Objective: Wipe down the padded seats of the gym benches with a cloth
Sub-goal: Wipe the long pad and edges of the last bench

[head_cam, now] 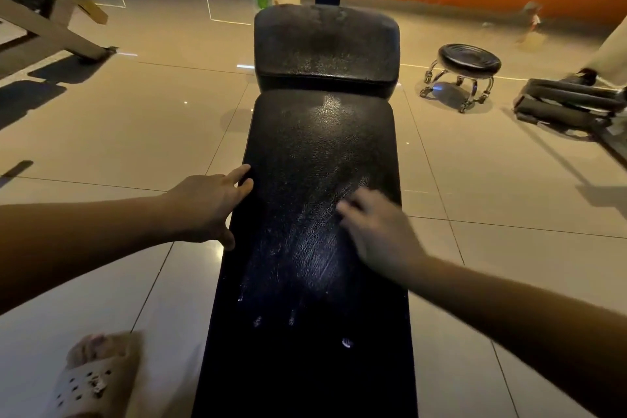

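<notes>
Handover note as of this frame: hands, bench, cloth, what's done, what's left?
Left hand: fingers rest on the left edge of the long pad, holding nothing.
Right hand: over the pad's middle, blurred; cannot tell whether it holds a cloth. No cloth clearly visible elsewhere.
Done: wet streaks across the long pad's middle, droplets nearer the camera.
Left: head pad looks dull and speckled, probably unwiped.
</notes>
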Action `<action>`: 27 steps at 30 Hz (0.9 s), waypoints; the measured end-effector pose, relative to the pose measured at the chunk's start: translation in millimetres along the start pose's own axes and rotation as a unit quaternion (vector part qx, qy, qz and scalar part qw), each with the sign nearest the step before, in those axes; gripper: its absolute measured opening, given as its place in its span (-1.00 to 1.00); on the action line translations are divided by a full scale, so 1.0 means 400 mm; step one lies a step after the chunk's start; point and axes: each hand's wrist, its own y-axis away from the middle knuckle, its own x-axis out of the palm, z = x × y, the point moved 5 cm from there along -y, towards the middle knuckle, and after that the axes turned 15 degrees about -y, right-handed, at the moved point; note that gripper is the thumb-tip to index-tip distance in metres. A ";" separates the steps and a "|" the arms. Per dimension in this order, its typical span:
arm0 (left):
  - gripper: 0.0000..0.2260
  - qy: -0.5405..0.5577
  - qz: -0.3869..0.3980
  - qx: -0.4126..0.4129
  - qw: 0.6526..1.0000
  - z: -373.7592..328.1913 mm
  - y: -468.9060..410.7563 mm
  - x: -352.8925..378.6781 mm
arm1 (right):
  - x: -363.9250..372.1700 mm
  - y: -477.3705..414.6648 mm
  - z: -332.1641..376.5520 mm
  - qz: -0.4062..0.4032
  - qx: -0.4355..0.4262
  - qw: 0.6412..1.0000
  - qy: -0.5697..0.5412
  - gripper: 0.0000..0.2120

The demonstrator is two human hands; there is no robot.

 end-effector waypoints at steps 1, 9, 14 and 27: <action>0.10 -0.002 0.002 0.000 1.000 0.000 -0.001 -0.001 | 0.023 0.048 0.062 0.045 -0.053 0.997 -0.040 -0.75; 0.11 0.018 0.009 -0.009 1.000 0.003 -0.010 0.009 | -0.052 0.023 -0.097 0.029 -0.045 0.998 0.022 -0.74; 0.11 0.025 0.014 -0.011 1.000 0.003 -0.004 0.008 | -0.029 0.051 0.001 0.019 -0.001 1.000 0.004 -0.80; 0.29 0.086 0.082 0.027 0.993 -0.019 0.000 0.024 | -0.073 -0.058 -0.105 -0.022 0.058 0.996 0.056 -0.79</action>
